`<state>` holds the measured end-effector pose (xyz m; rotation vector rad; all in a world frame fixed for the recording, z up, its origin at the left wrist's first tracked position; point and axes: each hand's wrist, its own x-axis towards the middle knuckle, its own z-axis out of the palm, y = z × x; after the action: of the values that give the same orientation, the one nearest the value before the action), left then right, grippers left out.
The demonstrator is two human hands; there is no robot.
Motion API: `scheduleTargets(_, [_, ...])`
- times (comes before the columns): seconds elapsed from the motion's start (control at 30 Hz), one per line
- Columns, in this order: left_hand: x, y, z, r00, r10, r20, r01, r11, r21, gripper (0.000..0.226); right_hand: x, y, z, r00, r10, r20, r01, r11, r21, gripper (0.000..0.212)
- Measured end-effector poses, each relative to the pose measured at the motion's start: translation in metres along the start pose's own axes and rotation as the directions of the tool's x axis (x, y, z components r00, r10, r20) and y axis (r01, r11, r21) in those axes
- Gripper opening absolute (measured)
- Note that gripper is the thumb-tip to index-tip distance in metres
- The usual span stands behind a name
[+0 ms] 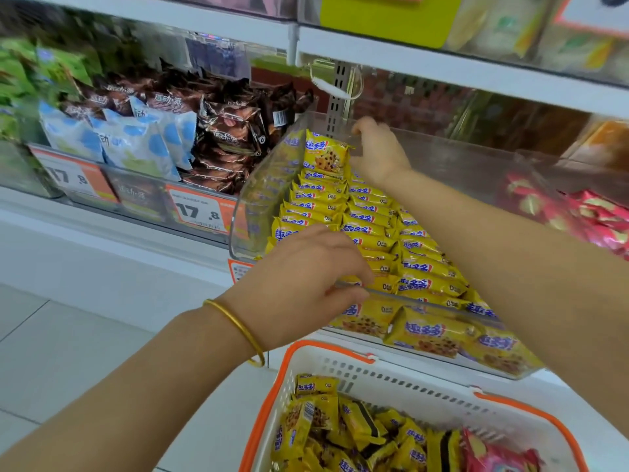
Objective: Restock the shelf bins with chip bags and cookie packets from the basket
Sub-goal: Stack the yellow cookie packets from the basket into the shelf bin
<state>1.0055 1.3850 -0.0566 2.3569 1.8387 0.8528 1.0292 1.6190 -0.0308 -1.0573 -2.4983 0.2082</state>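
A clear plastic shelf bin [253, 199] holds rows of yellow cookie packets [367, 229]. My left hand [306, 281], a gold bangle on its wrist, grips the bin's front rim, fingers curled over the edge. My right hand [379, 153] reaches to the back of the bin, beside an upright yellow packet [326, 155]; its fingers curl at the bin's rear wall, and whether they hold anything is hidden. Below stands a white basket with an orange rim [326, 350], holding several more yellow packets [320, 417] and a red packet [493, 454].
Left of the yellow bin are bins of brown packets [231, 131] and blue-white packets [132, 137], with orange price tags [200, 209] in front. Red packets [578, 212] fill a bin at right. A white shelf board [442, 66] hangs overhead. White floor tiles lie at lower left.
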Motion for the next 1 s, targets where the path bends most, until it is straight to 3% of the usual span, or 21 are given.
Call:
scheduleTargets(0.13, [-0.007, 0.016, -0.013, 0.983, 0.032, -0.179, -0.023, 0.999, 0.049, 0.028, -0.043, -0.007, -0.044, 0.997, -0.005, 0.076, 0.002, 0.999, 0.05, 0.031])
scheduleTargets(0.2, [-0.015, 0.029, -0.024, 0.979, 0.041, -0.201, -0.044, 0.999, -0.008, 0.025, -0.093, -0.016, -0.076, 0.998, -0.052, 0.032, 0.046, 0.987, 0.157, 0.024])
scheduleTargets(0.3, [-0.036, 0.038, -0.026, 1.0, 0.011, -0.027, -0.015, 0.989, -0.148, 0.023, -0.194, -0.025, -0.11, 0.989, -0.14, 0.055, 0.105, 0.902, 0.42, 0.014])
scheduleTargets(0.37, [-0.051, 0.038, -0.013, 0.988, -0.026, 0.153, 0.041, 0.995, -0.096, 0.029, -0.246, -0.019, -0.098, 0.953, -0.166, 0.251, -0.004, 0.827, 0.562, 0.011])
scheduleTargets(0.43, [-0.064, 0.04, 0.008, 0.934, -0.094, 0.345, 0.097, 0.995, 0.01, 0.03, -0.282, -0.006, -0.058, 0.858, -0.127, 0.497, -0.171, 0.843, 0.51, 0.009])
scheduleTargets(0.5, [-0.074, 0.042, 0.025, 0.848, -0.184, 0.497, 0.147, 0.983, 0.112, 0.024, -0.302, 0.011, 0.002, 0.733, -0.033, 0.679, -0.264, 0.907, 0.328, 0.015])
scheduleTargets(0.57, [-0.077, 0.052, 0.035, 0.788, -0.234, 0.57, 0.183, 0.972, 0.147, 0.021, -0.319, 0.026, 0.061, 0.653, 0.016, 0.757, -0.208, 0.965, 0.16, 0.026])
scheduleTargets(0.67, [-0.072, 0.066, 0.044, 0.748, -0.26, 0.611, 0.192, 0.965, 0.176, 0.023, -0.35, 0.032, 0.124, 0.565, 0.016, 0.825, -0.123, 0.99, 0.066, 0.041])
scheduleTargets(0.73, [-0.067, 0.068, 0.049, 0.69, -0.324, 0.647, 0.216, 0.946, 0.244, 0.03, -0.372, 0.029, 0.148, 0.559, 0.057, 0.827, -0.083, 0.996, -0.012, 0.044])
scheduleTargets(0.87, [-0.058, 0.068, 0.053, 0.671, -0.325, 0.667, 0.207, 0.945, 0.252, 0.032, -0.396, 0.032, 0.171, 0.653, 0.054, 0.755, 0.048, 0.992, -0.113, 0.052])
scheduleTargets(1.0, [-0.056, 0.056, 0.06, 0.652, -0.332, 0.681, 0.199, 0.942, 0.269, 0.033, -0.388, 0.047, 0.157, 0.677, 0.038, 0.735, -0.11, 0.993, 0.05, 0.041])
